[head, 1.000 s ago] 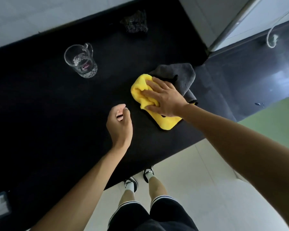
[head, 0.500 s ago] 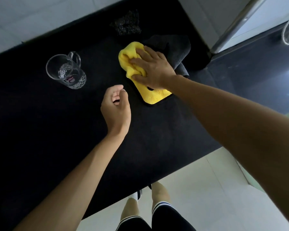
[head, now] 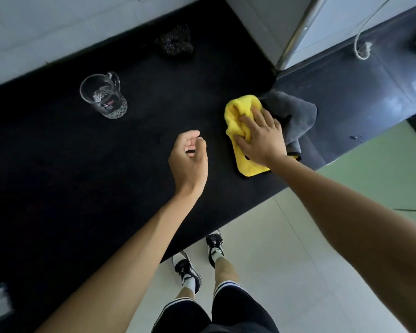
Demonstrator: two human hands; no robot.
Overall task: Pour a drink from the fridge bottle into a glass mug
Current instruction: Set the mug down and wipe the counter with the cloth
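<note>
Mug stands upright; right hand hides yellow cloth.

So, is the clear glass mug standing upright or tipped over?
Upright. The clear glass mug stands on its base on the black counter, rim facing up.

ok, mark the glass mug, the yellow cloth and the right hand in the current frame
glass mug [head: 106,99]: head view, on its clear side wall below the rim.
yellow cloth [head: 235,111]: head view, on the bunched upper part left of the fingers.
right hand [head: 262,138]: head view, on the back of the hand, pressed on the cloth.
</note>
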